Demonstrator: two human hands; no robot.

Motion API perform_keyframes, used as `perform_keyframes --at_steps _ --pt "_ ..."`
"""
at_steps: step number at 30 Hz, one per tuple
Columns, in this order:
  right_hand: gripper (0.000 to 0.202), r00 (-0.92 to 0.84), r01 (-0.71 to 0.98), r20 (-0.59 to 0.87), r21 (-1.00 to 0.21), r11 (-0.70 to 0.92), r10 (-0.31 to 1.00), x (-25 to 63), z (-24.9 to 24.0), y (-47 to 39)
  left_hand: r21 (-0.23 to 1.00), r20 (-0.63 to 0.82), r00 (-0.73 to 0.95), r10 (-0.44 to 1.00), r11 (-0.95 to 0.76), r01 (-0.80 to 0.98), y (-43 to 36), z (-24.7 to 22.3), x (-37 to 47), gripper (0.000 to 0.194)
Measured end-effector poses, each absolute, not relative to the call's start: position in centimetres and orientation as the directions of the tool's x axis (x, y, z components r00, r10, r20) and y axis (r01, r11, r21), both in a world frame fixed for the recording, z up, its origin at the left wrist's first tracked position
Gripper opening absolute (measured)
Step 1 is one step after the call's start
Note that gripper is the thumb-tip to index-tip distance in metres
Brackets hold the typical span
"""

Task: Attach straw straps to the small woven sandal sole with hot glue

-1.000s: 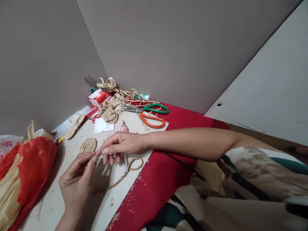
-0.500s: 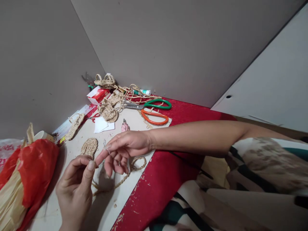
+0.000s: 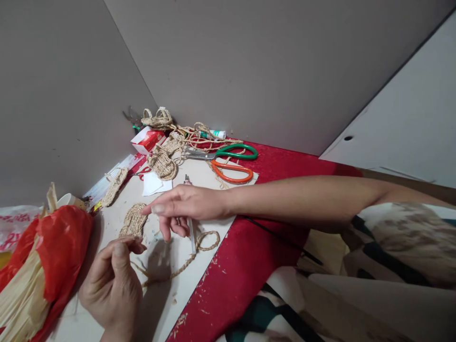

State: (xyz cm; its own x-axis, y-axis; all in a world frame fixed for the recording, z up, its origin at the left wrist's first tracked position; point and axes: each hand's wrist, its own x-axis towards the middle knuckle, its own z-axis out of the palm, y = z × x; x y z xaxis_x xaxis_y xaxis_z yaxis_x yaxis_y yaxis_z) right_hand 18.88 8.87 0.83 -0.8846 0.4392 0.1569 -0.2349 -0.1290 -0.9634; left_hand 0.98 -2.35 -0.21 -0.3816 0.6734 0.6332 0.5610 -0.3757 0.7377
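Observation:
My left hand (image 3: 112, 280) is at the lower left, thumb and forefinger brought together in a pinch. Whatever lies between those fingertips, if anything, is too small to make out. Above and to the right, my right hand (image 3: 183, 209) hovers over the white board with its forefinger and thumb stretched out and the other fingers loosely bent; I see nothing held in it. An oval woven straw sole (image 3: 134, 219) lies just beyond my left fingertips. From near it, a braided straw cord (image 3: 183, 270) runs across the board and ends in a loop.
Large scissors (image 3: 233, 161) with green and orange handles lie behind my right hand. Further back are woven straw pieces (image 3: 162, 161), a red-and-white box (image 3: 147, 140) and pliers (image 3: 133, 118). A red plastic bag (image 3: 66, 242) holding straw strips stands left. Grey panels close the back.
My hands have parted: the right has turned palm-down and shifted slightly up, while the left has dropped a little. The view has shifted slightly.

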Motion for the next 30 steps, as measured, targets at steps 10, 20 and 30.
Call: perform_keyframes --at_steps 10,20,30 --pt "0.064 -0.812 0.007 0.274 -0.878 0.478 0.516 18.6 -0.4 6.0 0.553 0.641 -0.070 0.764 -0.397 0.733 -3.7 -1.2 0.4 0.016" --pt "0.066 -0.857 0.076 0.166 -0.896 0.438 0.489 18.8 0.0 5.7 0.338 0.704 0.108 0.702 -0.465 0.818 -4.2 -2.0 0.1 0.025" --pt "0.063 -0.911 0.070 0.138 -0.877 0.476 0.388 18.7 0.2 5.2 -0.057 0.748 0.320 0.581 -0.424 0.904 -3.2 -2.3 -0.3 0.023"
